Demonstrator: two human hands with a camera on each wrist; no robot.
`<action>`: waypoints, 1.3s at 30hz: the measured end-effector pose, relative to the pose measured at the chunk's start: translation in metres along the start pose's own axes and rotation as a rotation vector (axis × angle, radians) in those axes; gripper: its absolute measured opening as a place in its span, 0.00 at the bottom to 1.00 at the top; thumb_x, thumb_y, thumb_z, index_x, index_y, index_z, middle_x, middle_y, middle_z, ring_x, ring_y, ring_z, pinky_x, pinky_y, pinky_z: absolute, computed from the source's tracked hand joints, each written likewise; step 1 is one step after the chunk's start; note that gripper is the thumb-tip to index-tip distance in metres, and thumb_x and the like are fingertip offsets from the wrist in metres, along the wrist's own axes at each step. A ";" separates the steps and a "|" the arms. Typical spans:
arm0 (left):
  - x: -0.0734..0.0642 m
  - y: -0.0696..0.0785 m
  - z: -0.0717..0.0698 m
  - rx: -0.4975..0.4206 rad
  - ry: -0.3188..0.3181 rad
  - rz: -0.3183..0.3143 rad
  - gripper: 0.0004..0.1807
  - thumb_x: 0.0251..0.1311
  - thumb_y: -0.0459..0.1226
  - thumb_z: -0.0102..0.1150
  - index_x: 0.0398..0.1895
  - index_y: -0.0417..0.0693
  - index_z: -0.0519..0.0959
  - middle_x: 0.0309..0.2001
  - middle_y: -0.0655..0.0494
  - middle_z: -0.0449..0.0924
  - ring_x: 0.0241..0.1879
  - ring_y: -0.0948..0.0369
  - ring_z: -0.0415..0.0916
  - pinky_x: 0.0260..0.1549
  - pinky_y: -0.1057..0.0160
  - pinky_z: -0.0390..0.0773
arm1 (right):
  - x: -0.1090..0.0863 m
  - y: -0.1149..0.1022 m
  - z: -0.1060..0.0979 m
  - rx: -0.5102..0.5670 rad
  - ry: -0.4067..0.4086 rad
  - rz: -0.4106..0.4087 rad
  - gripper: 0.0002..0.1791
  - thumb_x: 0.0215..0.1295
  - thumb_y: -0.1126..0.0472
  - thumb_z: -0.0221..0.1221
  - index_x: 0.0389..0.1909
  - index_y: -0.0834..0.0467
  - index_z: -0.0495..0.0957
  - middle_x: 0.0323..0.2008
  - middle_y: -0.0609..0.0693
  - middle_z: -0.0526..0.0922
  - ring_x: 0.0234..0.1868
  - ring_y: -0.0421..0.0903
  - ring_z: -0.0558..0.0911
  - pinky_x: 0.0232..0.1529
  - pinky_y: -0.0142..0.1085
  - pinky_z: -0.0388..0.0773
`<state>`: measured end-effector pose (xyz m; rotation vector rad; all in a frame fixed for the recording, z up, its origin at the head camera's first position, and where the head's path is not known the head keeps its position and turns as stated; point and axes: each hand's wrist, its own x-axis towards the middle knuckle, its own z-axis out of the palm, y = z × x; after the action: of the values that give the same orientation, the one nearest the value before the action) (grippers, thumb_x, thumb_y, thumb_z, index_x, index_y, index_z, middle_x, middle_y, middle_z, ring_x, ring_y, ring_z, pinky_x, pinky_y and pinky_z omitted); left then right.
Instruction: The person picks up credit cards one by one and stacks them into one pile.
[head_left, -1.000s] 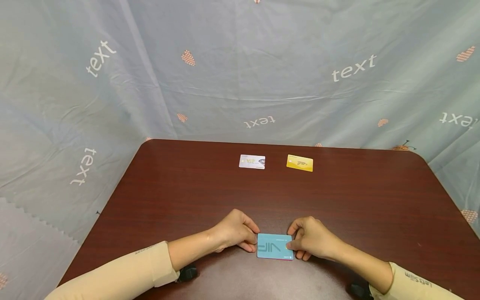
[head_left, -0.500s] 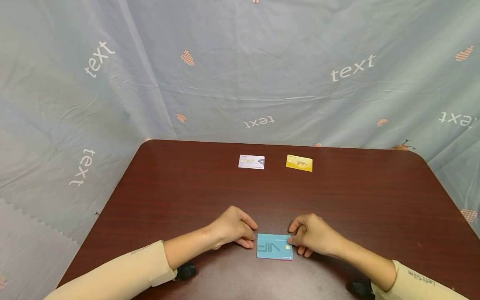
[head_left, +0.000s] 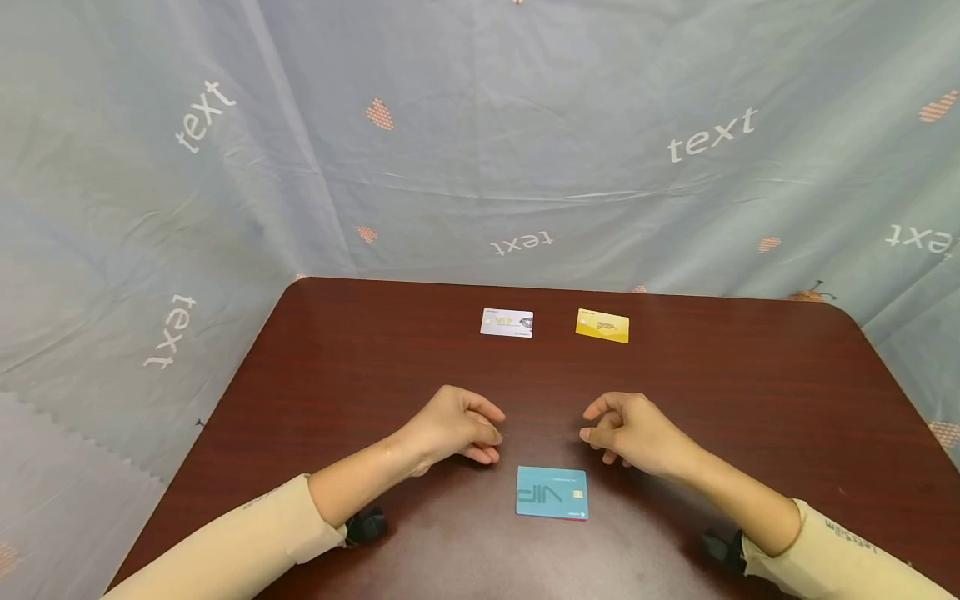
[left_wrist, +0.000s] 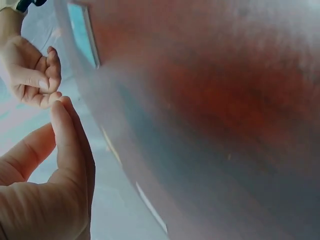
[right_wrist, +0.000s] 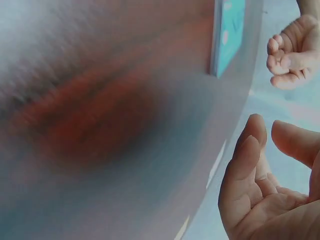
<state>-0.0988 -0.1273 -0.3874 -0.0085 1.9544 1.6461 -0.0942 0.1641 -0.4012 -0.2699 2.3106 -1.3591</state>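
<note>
A light blue card (head_left: 552, 492) printed "VIP" lies on the table near its front, with a thin pink edge showing beneath its lower side. My left hand (head_left: 456, 425) hovers beyond and left of it, fingers loosely bent and holding nothing. To the right, my right hand (head_left: 637, 432) is likewise raised off the card, thumb and fingers apart in the right wrist view. Farther back lie a silvery-white VIP card (head_left: 507, 322) and, to its right, a yellow card (head_left: 603, 326). Neither hand touches any card.
The dark red-brown table (head_left: 337, 358) has rounded far corners. A grey-blue curtain (head_left: 450, 150) with printed words and hearts hangs behind and at the left.
Both hands have let go of the blue card's sides and moved away from it, up toward the far side of the table. The cards have stayed in place.
</note>
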 end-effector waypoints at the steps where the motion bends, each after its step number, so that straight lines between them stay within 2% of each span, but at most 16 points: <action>1: 0.000 0.001 -0.002 -0.003 0.008 0.006 0.21 0.59 0.20 0.64 0.56 0.24 0.78 0.37 0.36 0.86 0.26 0.57 0.87 0.33 0.59 0.89 | 0.002 -0.001 -0.002 0.007 0.009 0.000 0.16 0.68 0.63 0.67 0.51 0.67 0.76 0.28 0.56 0.84 0.27 0.54 0.82 0.26 0.41 0.80; 10: 0.002 0.010 -0.024 0.011 0.098 0.075 0.25 0.60 0.21 0.63 0.62 0.26 0.76 0.41 0.35 0.87 0.29 0.55 0.87 0.36 0.57 0.89 | 0.017 0.000 -0.009 0.015 0.097 -0.047 0.18 0.70 0.62 0.66 0.55 0.68 0.77 0.37 0.58 0.86 0.34 0.53 0.84 0.32 0.43 0.83; 16: 0.004 0.011 -0.037 0.019 0.145 0.124 0.25 0.62 0.22 0.63 0.63 0.26 0.75 0.42 0.34 0.86 0.34 0.50 0.88 0.38 0.57 0.89 | 0.027 -0.002 -0.012 0.033 0.139 -0.097 0.19 0.69 0.63 0.66 0.55 0.68 0.78 0.42 0.59 0.86 0.37 0.55 0.85 0.34 0.43 0.83; 24: 0.012 0.011 -0.053 0.010 0.188 0.183 0.26 0.64 0.24 0.62 0.66 0.28 0.73 0.47 0.31 0.85 0.35 0.55 0.87 0.39 0.60 0.88 | 0.043 -0.005 -0.014 0.032 0.160 -0.139 0.19 0.69 0.63 0.67 0.56 0.69 0.77 0.43 0.57 0.84 0.39 0.58 0.86 0.35 0.42 0.83; 31: 0.023 0.011 -0.068 0.017 0.227 0.218 0.26 0.65 0.26 0.63 0.67 0.30 0.73 0.45 0.40 0.87 0.36 0.56 0.87 0.39 0.62 0.87 | 0.058 -0.006 -0.015 0.014 0.190 -0.163 0.21 0.69 0.62 0.67 0.56 0.70 0.77 0.47 0.58 0.84 0.41 0.60 0.85 0.36 0.40 0.84; 39: 0.033 0.020 -0.074 0.030 0.262 0.234 0.25 0.66 0.27 0.64 0.66 0.35 0.75 0.42 0.48 0.88 0.37 0.57 0.86 0.40 0.62 0.87 | 0.076 -0.008 -0.014 0.016 0.210 -0.168 0.24 0.70 0.59 0.67 0.61 0.68 0.76 0.53 0.61 0.83 0.45 0.51 0.85 0.43 0.41 0.84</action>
<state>-0.1648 -0.1781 -0.3787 0.0179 2.2474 1.8421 -0.1688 0.1422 -0.4092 -0.3368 2.4937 -1.5532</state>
